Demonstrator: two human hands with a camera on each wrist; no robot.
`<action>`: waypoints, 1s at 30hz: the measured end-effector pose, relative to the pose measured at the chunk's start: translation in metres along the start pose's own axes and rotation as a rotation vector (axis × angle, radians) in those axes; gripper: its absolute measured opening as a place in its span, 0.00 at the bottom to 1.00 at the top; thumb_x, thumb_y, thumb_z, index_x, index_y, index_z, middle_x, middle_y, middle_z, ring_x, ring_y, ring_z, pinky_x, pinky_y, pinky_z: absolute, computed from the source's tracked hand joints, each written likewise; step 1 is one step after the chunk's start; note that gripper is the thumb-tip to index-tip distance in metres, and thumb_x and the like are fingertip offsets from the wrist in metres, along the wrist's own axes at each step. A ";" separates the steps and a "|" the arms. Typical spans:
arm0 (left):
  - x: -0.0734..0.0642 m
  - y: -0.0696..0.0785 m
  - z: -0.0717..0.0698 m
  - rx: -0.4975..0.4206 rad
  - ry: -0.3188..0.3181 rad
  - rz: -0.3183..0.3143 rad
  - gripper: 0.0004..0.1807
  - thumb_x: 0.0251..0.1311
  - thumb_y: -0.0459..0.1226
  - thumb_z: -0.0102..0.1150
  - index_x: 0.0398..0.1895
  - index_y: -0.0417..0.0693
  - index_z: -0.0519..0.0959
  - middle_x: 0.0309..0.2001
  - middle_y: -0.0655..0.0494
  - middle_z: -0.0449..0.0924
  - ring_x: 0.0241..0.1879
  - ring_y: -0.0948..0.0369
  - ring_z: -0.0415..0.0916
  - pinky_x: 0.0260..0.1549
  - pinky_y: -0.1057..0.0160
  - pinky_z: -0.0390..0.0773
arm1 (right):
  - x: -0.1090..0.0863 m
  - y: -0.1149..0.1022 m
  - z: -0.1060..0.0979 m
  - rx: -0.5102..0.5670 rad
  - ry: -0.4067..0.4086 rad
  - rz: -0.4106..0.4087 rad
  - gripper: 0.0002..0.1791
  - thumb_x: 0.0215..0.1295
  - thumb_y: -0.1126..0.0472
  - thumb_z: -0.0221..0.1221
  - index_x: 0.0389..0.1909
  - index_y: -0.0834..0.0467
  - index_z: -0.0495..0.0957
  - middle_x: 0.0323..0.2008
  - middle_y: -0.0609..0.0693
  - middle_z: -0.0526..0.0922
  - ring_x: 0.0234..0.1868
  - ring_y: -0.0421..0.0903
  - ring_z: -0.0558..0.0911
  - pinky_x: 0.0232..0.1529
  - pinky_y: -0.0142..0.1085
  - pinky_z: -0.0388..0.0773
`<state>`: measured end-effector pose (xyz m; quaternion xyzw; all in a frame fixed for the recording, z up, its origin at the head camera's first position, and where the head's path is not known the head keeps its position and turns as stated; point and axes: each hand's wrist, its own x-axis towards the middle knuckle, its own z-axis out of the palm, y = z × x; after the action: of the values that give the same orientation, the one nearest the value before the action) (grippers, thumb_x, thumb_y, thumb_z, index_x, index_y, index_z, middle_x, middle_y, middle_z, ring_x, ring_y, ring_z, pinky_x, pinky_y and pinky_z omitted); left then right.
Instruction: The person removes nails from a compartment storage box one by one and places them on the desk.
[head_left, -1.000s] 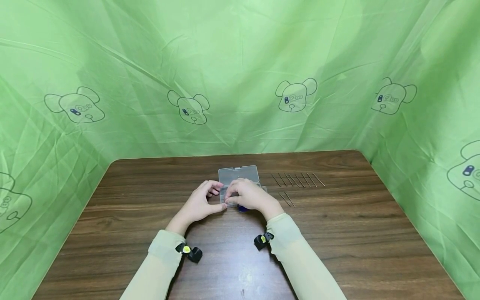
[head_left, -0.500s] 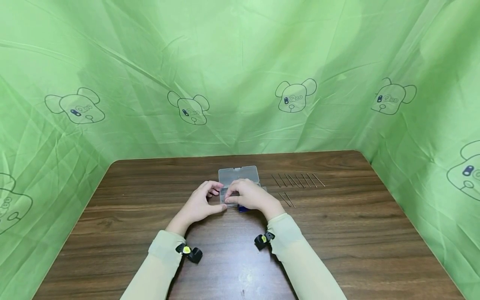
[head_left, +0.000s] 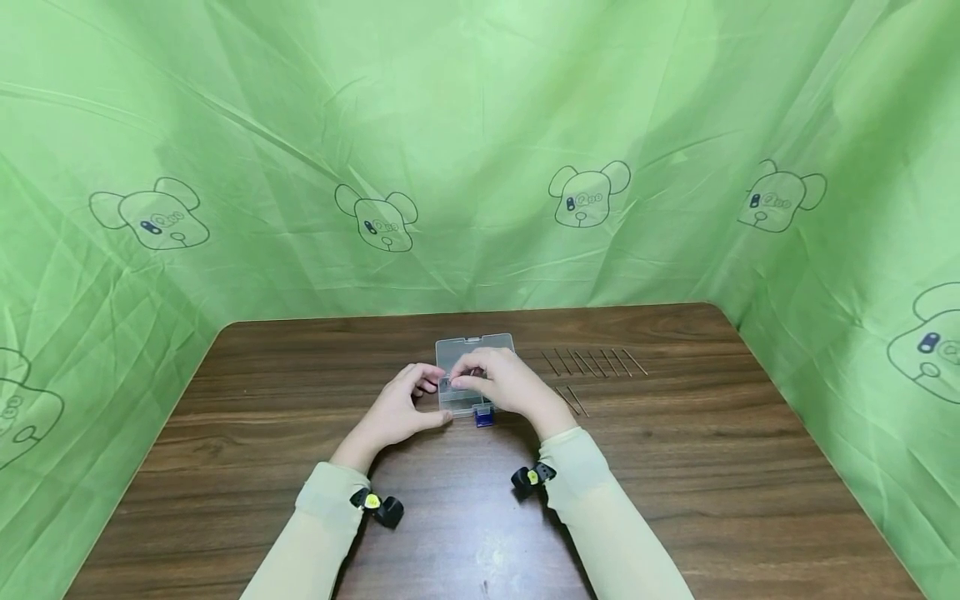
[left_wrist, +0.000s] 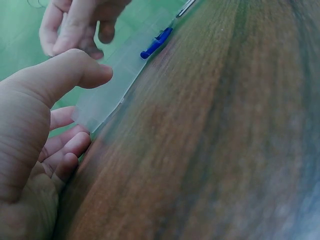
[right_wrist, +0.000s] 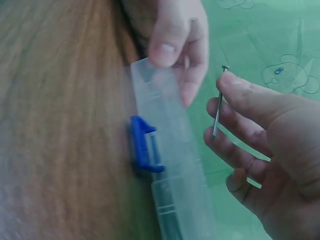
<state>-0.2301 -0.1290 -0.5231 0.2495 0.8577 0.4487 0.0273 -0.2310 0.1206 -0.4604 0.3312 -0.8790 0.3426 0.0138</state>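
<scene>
A small clear plastic box (head_left: 456, 404) stands on the table with its lid (head_left: 452, 350) raised at the back and a blue latch (head_left: 484, 417) hanging at the front. My left hand (head_left: 397, 407) grips the box's left end, its thumb by the front corner and fingers along the side. Over the box is my right hand (head_left: 512, 385), pinching a thin metal nail (right_wrist: 219, 107) between thumb and fingers. The nail's head points up in the right wrist view. What lies inside the box is mostly hidden by the right hand.
Right of the box, several nails (head_left: 592, 362) lie in a slanted row, with two more nails (head_left: 572, 402) nearer the front. Green cloth (head_left: 480, 275) hangs behind and at both sides of the wooden table (head_left: 675, 467).
My right hand has risen from the front of the box and shifted slightly back and right with the nail, uncovering the blue latch. The left hand keeps its place.
</scene>
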 end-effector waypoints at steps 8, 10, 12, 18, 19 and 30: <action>-0.001 0.000 0.001 0.009 0.004 0.005 0.36 0.54 0.42 0.85 0.65 0.48 0.80 0.57 0.53 0.81 0.53 0.57 0.81 0.57 0.52 0.80 | -0.003 -0.008 -0.014 0.097 0.085 0.072 0.08 0.80 0.55 0.65 0.51 0.53 0.88 0.40 0.41 0.88 0.43 0.39 0.84 0.51 0.47 0.84; -0.001 0.000 0.001 0.007 0.005 0.008 0.36 0.54 0.42 0.85 0.65 0.48 0.80 0.57 0.53 0.81 0.53 0.56 0.81 0.56 0.52 0.80 | -0.003 -0.009 -0.017 0.099 0.107 0.078 0.09 0.80 0.56 0.65 0.52 0.54 0.89 0.41 0.42 0.88 0.44 0.40 0.84 0.52 0.50 0.84; -0.001 0.000 0.001 0.008 0.009 0.012 0.36 0.53 0.42 0.85 0.65 0.47 0.80 0.57 0.52 0.81 0.53 0.56 0.81 0.56 0.52 0.80 | -0.004 -0.010 -0.019 0.102 0.123 0.081 0.09 0.80 0.57 0.65 0.52 0.55 0.89 0.43 0.44 0.89 0.45 0.41 0.85 0.53 0.52 0.84; -0.001 0.000 0.001 0.006 0.022 0.016 0.36 0.53 0.41 0.86 0.65 0.46 0.80 0.56 0.52 0.82 0.53 0.56 0.81 0.56 0.52 0.80 | -0.006 -0.008 -0.023 0.144 0.144 0.111 0.10 0.78 0.61 0.65 0.54 0.59 0.89 0.44 0.47 0.90 0.46 0.43 0.85 0.52 0.52 0.86; -0.001 0.000 0.002 0.007 0.021 0.015 0.36 0.53 0.41 0.85 0.65 0.46 0.80 0.56 0.52 0.82 0.53 0.56 0.81 0.56 0.52 0.80 | -0.007 -0.008 -0.024 0.151 0.147 0.122 0.10 0.78 0.61 0.66 0.54 0.59 0.89 0.44 0.47 0.89 0.45 0.43 0.85 0.51 0.50 0.86; -0.002 0.004 0.001 -0.009 0.016 0.017 0.36 0.53 0.40 0.85 0.65 0.45 0.80 0.55 0.51 0.82 0.52 0.55 0.81 0.56 0.50 0.80 | -0.027 -0.004 -0.053 0.193 0.253 0.176 0.08 0.74 0.60 0.70 0.51 0.55 0.89 0.36 0.43 0.89 0.37 0.43 0.85 0.40 0.36 0.83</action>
<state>-0.2262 -0.1271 -0.5208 0.2529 0.8537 0.4549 0.0177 -0.2177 0.1660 -0.4244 0.2071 -0.8590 0.4640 0.0623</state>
